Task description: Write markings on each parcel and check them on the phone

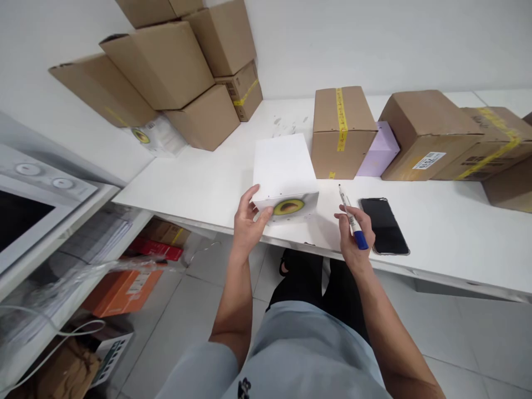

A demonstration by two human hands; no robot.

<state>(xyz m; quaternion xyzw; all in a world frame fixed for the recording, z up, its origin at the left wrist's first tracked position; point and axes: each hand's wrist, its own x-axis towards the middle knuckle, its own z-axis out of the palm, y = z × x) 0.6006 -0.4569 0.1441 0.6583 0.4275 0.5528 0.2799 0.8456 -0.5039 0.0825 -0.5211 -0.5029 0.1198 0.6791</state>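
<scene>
My left hand (pixel 250 221) grips the left end of a white box (pixel 285 163) that rests near the front edge of the white table. An avocado picture is printed on its side facing me, and my thumb presses on that side. A white marker pen (pixel 351 217) is held between the fingers of my right hand (pixel 355 235). Its dark tip points away from me, and a blue cap sits on its rear end. Just right of that hand lies a black smartphone (pixel 384 226), screen up.
Brown cardboard boxes (pixel 158 64) are stacked at the back left, beside another white avocado box (pixel 160 136). More taped cartons (pixel 344 119) and a lilac box (pixel 378 149) line the back right. A microwave (pixel 37 188) and a cluttered shelf stand at left.
</scene>
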